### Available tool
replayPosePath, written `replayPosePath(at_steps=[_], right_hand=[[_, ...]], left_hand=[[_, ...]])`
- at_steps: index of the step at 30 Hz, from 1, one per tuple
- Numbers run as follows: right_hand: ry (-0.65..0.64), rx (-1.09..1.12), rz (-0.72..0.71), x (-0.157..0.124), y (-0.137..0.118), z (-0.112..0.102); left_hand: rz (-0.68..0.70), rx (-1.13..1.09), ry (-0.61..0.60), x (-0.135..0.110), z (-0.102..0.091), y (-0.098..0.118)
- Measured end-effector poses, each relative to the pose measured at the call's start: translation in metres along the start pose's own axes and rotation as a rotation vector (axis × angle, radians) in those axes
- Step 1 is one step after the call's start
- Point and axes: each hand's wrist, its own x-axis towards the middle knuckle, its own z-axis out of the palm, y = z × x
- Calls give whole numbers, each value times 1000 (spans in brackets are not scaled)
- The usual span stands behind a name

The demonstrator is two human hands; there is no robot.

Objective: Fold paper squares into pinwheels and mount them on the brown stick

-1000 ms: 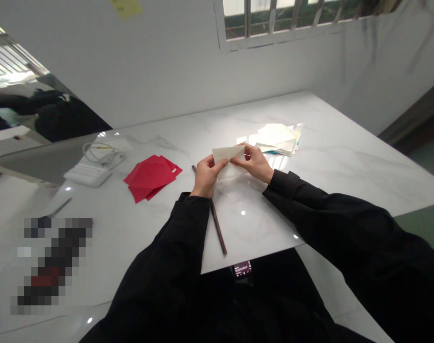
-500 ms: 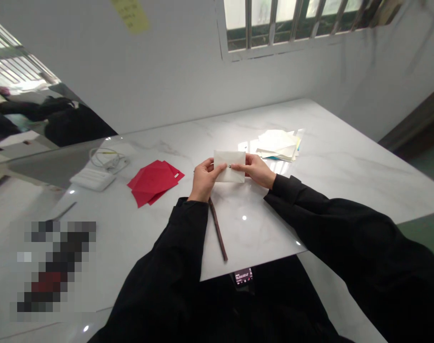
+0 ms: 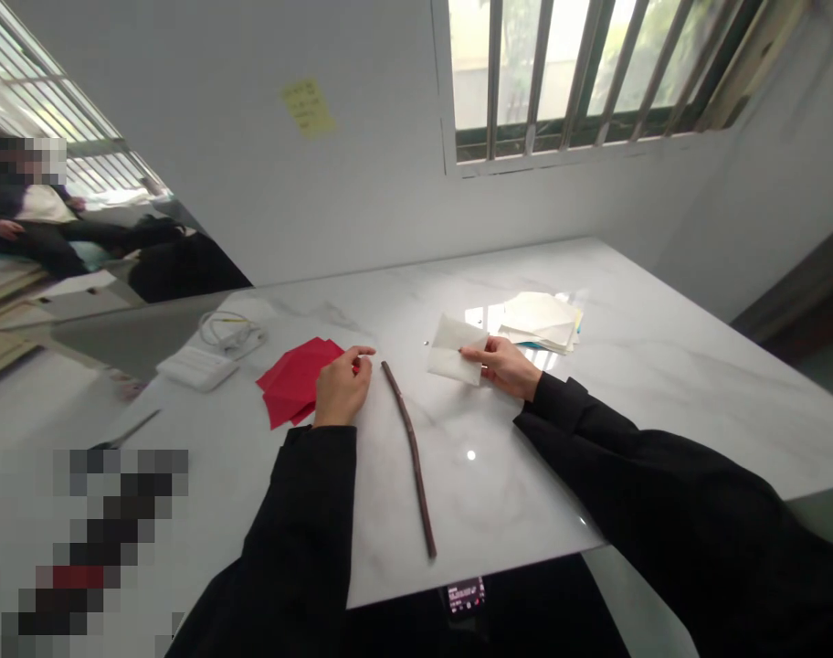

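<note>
My right hand [image 3: 502, 364] pinches a folded cream paper [image 3: 452, 361] by its right edge, just above the white marble table [image 3: 663, 366]. My left hand [image 3: 341, 386] rests at the right edge of a small pile of red papers [image 3: 294, 381], fingers curled with the fingertips on the top red sheet. A thin dark stick [image 3: 409, 451] lies on the table between my hands. Behind my right hand sits a stack of cream papers [image 3: 541, 321] with coloured sheets under it.
A white flat device [image 3: 197, 367] and a coiled white cable [image 3: 226, 329] lie at the table's far left. A barred window [image 3: 581, 73] and a yellow note [image 3: 308, 106] are on the wall. A seated person [image 3: 33, 210] is at the far left.
My left hand let go of the cream paper and moved left to the red papers. My right hand keeps the cream paper alone. The camera tilted up.
</note>
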Motion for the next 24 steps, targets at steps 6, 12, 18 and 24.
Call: replayPosePath(at_steps=[6,12,18,24], right_hand=[[-48,-4,4,-3,0,-1],[-39,4,9,-1,1,-1],[-43,1,14,-2,-1,-2],[-45,-16,10,-1,-1,-4]], left_hand=[[82,38,-82,3,8,-8],[86,59,-106,-4,17,4],[92,-1,-101,-14,24,21],[69,-556,-52,-20,33,39]])
